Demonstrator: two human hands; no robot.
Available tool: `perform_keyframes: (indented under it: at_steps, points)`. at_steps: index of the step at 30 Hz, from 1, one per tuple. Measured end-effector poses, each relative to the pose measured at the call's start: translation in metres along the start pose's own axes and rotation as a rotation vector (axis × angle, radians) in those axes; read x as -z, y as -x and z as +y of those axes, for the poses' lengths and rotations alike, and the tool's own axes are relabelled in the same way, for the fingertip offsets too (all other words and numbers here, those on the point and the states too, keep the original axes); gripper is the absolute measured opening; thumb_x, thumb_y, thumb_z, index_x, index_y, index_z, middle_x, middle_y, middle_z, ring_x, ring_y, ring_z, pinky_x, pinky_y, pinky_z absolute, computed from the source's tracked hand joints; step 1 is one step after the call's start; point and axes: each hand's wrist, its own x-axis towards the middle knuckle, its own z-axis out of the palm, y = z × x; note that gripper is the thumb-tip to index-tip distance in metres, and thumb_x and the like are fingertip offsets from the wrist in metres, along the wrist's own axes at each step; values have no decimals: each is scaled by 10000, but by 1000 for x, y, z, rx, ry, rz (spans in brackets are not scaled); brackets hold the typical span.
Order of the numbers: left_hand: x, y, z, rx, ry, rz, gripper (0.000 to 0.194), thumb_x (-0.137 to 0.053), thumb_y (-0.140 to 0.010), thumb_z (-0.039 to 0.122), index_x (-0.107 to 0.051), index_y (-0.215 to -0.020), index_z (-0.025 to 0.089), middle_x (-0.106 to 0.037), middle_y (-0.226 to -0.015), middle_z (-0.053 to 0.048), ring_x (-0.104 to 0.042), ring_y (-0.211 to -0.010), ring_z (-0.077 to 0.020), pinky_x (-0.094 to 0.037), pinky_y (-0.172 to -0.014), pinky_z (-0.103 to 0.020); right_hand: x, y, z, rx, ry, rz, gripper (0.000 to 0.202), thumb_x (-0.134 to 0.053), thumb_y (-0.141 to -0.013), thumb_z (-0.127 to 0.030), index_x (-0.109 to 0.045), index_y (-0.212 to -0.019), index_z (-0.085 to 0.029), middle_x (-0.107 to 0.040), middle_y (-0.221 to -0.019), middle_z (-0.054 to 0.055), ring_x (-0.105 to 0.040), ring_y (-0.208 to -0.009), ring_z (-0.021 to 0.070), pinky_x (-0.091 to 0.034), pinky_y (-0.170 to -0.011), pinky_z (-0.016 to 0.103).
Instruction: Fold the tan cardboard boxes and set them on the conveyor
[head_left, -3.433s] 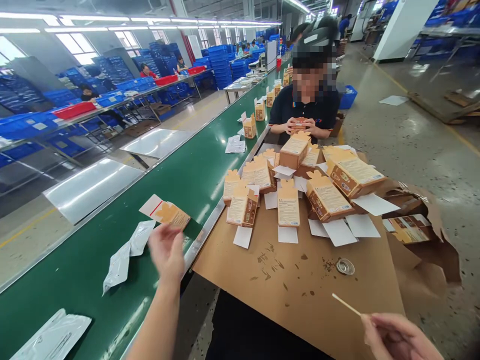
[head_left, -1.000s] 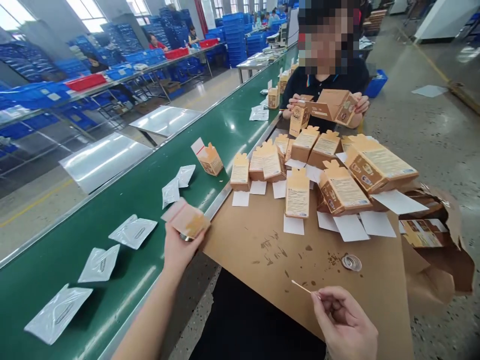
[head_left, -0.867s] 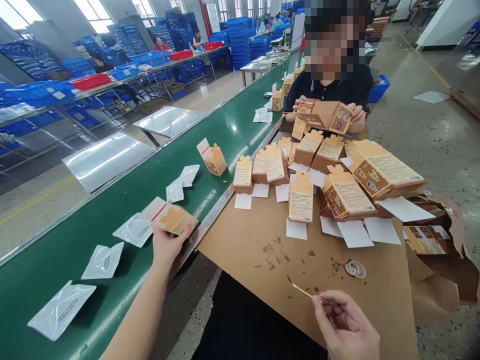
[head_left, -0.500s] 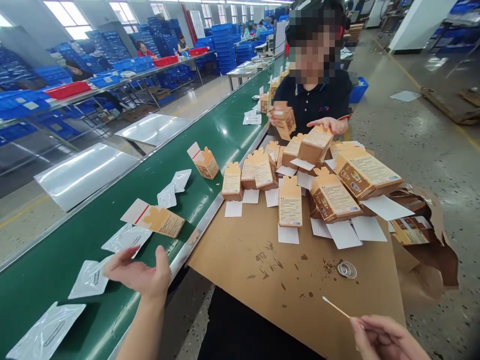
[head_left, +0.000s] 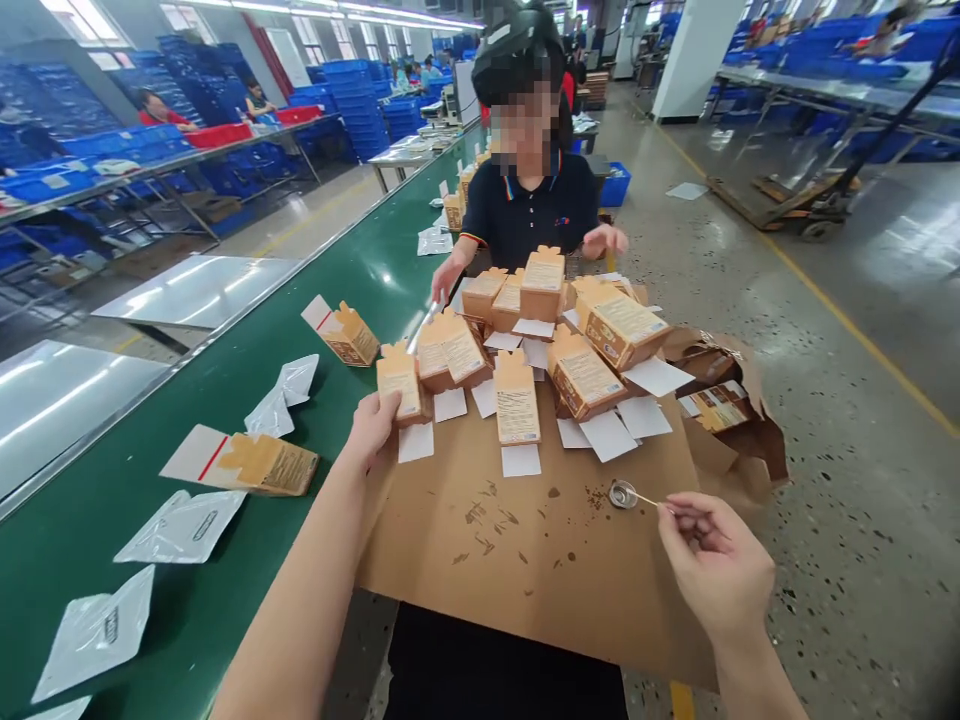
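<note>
My left hand [head_left: 373, 428] reaches to the leftmost small brown-and-cream carton [head_left: 400, 388] on the cardboard, its thumb at the carton's near side and the other fingers partly hidden. This carton has a notched flap at the top and a white flap [head_left: 416, 442] hanging toward me. My right hand [head_left: 716, 560] pinches a cotton swab [head_left: 646, 499] between thumb and fingers. The swab's far tip is in a small clear plastic cup [head_left: 622, 494], and dark stains and smears [head_left: 487, 515] mark the cardboard [head_left: 540, 580] near it.
More cartons [head_left: 517, 405] lie in a pile across the cardboard. On the left runs a green conveyor belt [head_left: 255, 610] carrying silvery pouches [head_left: 184, 527] and open cartons [head_left: 274, 465]. A co-worker [head_left: 525, 215] sits opposite, both hands near the pile. Torn brown paper [head_left: 761, 440] lies at right.
My left hand has moved from over the belt to the leftmost carton. My right hand has brought the swab to the cup. The co-worker has put down the cartons, and the view has turned right.
</note>
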Motion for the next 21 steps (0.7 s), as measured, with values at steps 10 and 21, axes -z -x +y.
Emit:
perform_keyframes:
  at_steps: [10,21]
  points:
    - [10,154,-39,273,724,-109,808,-1115,-735,635,-777,-1370,267,-888,-1459,-144,-823,-1432,-462,-701,-1192,-602,-12,-6,10,16,151,-207,313,-783,-1054,-547,-833,-916,-271,-817,-777,43,-746,-603,198,-662,-603,307]
    - [-95,191,15,202,693,-562,892,-1175,-670,615,-629,-1289,279,-857,-1338,-126,-855,-1294,-350,-700,-1143,-512,-7,51,-29,-61,-179,-168,121,-852,-1070,-303,-825,-960,-259,-791,-800,16,-741,-630,162,-649,-597,230]
